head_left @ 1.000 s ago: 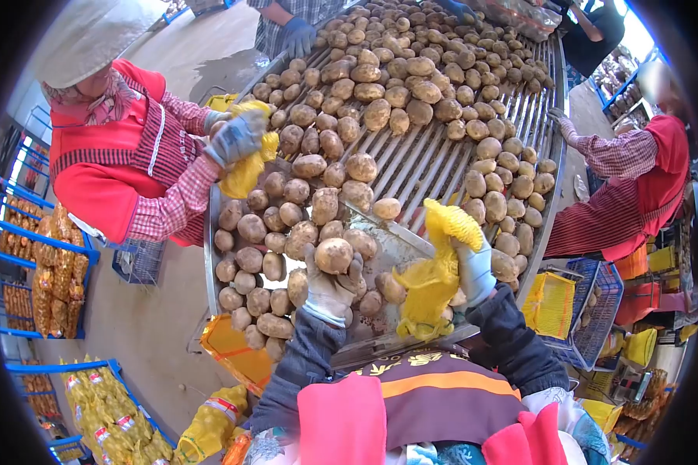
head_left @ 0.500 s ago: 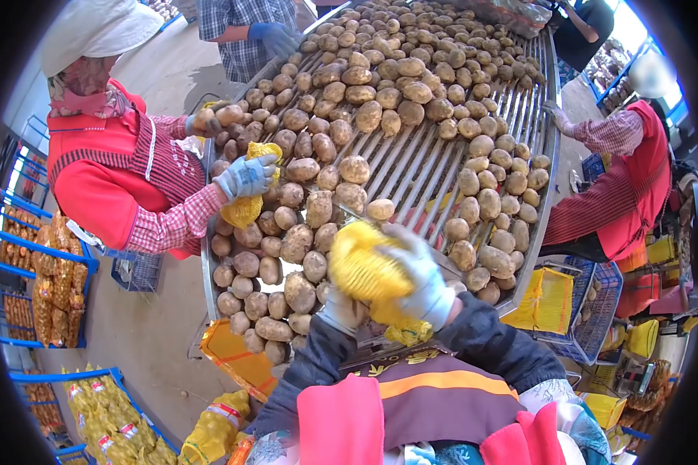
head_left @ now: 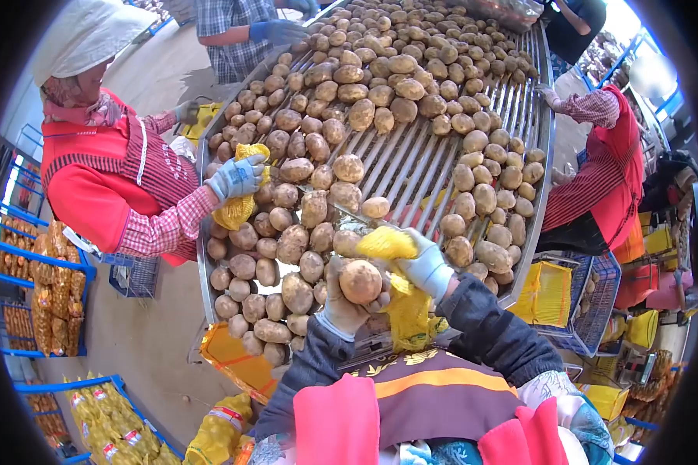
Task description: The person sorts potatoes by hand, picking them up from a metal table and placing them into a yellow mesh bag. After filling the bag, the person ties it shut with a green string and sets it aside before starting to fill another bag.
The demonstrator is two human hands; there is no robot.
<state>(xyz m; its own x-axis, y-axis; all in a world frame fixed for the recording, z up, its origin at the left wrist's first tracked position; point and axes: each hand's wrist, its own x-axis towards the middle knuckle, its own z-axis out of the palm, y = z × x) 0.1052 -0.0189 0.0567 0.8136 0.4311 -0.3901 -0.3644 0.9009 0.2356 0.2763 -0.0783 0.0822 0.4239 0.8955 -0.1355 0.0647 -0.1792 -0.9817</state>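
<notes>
My left hand (head_left: 343,304), in a pale glove, is closed around a large potato (head_left: 361,281) near the bottom end of the sorting table (head_left: 206,271). Beside it, my right hand (head_left: 426,266), in a light blue glove, grips a yellow mesh bag (head_left: 412,314) that hangs down between my arms. Part of the bag's yellow mesh bulges up to the left of my right fingers. Many loose potatoes (head_left: 292,244) lie just beyond and left of my hands, on metal rollers (head_left: 399,167).
At the left, a co-worker (head_left: 93,178) in red holds another yellow mesh bag (head_left: 235,208). Another co-worker (head_left: 613,170) stands on the right. Blue crates (head_left: 597,310) are at the right, an orange chute (head_left: 236,358) at the lower left, and filled bags (head_left: 116,422) beyond it.
The yellow bag has moved away from my left hand, which now shows a large potato in it. My right hand still has the bag. The left co-worker's far hand no longer holds potatoes.
</notes>
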